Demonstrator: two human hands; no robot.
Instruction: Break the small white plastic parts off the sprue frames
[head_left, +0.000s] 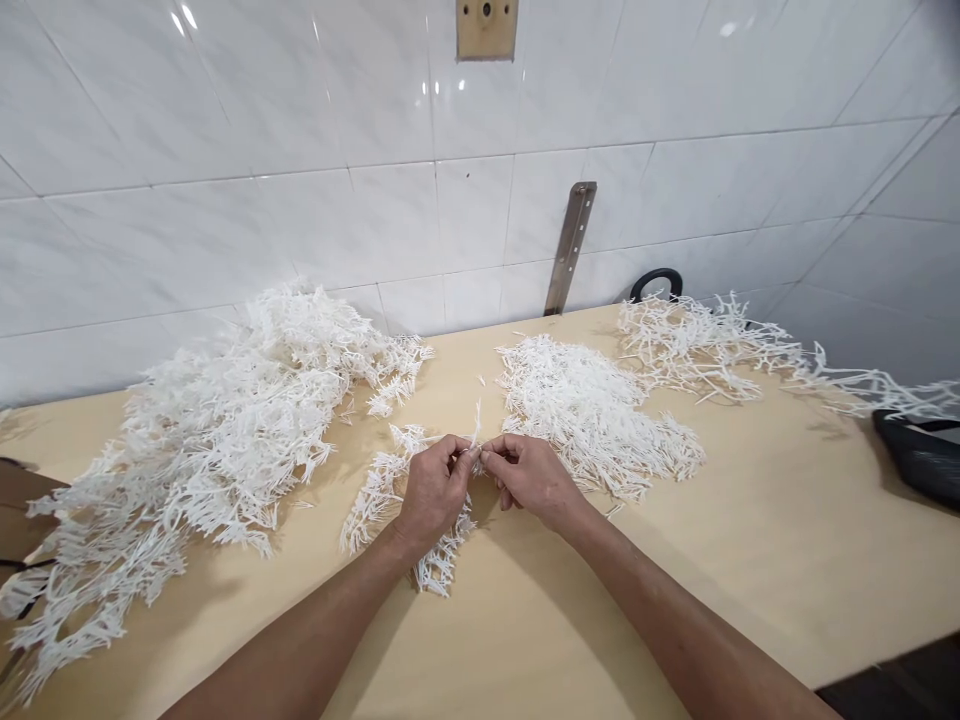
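Observation:
My left hand (433, 490) and my right hand (534, 480) meet at the middle of the table, both closed in a pinch. Between the fingertips is a thin white branched plastic sprig (477, 420), its tip pointing up; the fingers hide its lower part. Beneath and beside my left hand lies a small bunch of similar white branched pieces (371, 505). Just beyond my right hand spreads a flat heap of short, loose white sticks (585, 410). A much larger tangled heap of white branched sprigs (240, 430) covers the left side.
Bare-looking white branches (697, 345) lie at the back right, trailing toward a black object (919, 455) at the right edge. A black loop handle (656, 280) and a metal strip (570, 245) stand by the tiled wall (300, 230). A brown box (26, 510) is at far left.

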